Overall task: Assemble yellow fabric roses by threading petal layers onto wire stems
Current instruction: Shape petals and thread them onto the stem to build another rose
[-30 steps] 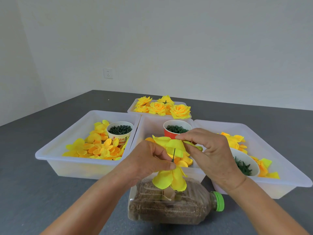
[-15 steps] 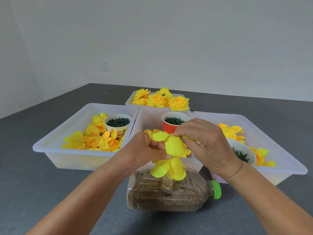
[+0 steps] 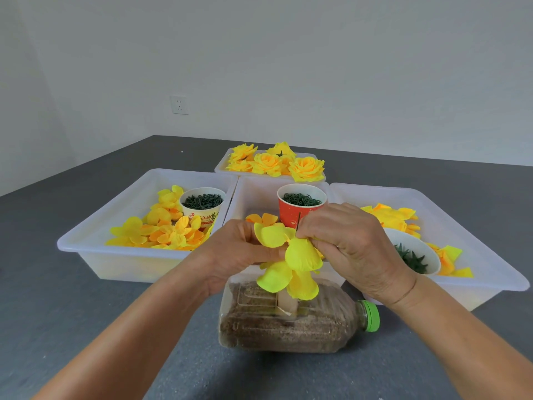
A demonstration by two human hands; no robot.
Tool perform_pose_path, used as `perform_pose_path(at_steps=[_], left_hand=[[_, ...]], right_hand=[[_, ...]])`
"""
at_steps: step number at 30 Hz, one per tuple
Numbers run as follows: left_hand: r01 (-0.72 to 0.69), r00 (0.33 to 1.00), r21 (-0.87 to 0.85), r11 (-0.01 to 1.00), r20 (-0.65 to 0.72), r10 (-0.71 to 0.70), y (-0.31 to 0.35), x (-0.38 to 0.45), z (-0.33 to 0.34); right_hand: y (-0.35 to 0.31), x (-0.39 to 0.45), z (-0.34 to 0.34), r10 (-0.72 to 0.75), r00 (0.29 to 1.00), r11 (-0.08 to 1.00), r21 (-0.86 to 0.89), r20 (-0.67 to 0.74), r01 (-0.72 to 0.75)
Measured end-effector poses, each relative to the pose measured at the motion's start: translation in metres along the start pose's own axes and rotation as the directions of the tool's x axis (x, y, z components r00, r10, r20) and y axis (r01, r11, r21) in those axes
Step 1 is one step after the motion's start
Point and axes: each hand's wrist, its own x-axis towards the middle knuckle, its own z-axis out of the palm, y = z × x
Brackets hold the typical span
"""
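Observation:
Both hands meet over a yellow petal layer (image 3: 291,255) threaded on a thin dark wire stem (image 3: 298,222) whose tip pokes up between them. My left hand (image 3: 230,251) pinches the petals from the left. My right hand (image 3: 349,241) curls its fingers round the petals and the wire from the right. The lower petals hang down over a sand-filled plastic bottle (image 3: 291,321) lying on its side with a green cap. How the wire meets the bottle is hidden by petals.
Three white trays stand behind: the left tray (image 3: 95,238) with loose petals and a cup of green parts (image 3: 202,206), the middle one with a red cup (image 3: 300,204), the right tray (image 3: 487,255) with petals and a white bowl (image 3: 415,255). Finished roses (image 3: 277,163) fill a far tray.
The petal layer has been pushed down the wire, so the wire tip now shows above it. Both hands closed in tighter on the petals, and the view tilted slightly.

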Motion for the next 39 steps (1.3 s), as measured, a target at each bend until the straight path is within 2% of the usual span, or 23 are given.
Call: perform_pose_path(at_steps=[9,18,25,29,39], left_hand=[[-0.006,0.999,0.054,0.998,0.032,0.005,-0.002,0.0,0.0],[0.009,0.998,0.023,1.0,0.065,-0.01,-0.004,-0.002,-0.001],[0.024,0.999,0.04,0.999,0.03,-0.025,-0.007,-0.001,-0.002],[0.017,1.0,0.028,0.999,-0.012,-0.017,-0.01,-0.001,-0.001],[0.014,1.0,0.056,0.998,-0.009,-0.014,-0.009,0.0,0.0]], right_hand=[[-0.008,-0.003,-0.002,-0.05,0.996,0.999,-0.008,0.07,0.05],[-0.009,-0.005,-0.002,-0.041,0.996,0.999,-0.013,0.08,0.042],[-0.008,-0.002,-0.002,-0.048,0.99,0.999,0.029,0.134,0.044],[-0.009,-0.005,-0.002,-0.051,0.993,0.998,0.048,0.104,0.046],[-0.01,-0.007,0.003,-0.1,0.995,0.995,0.032,0.014,0.099]])
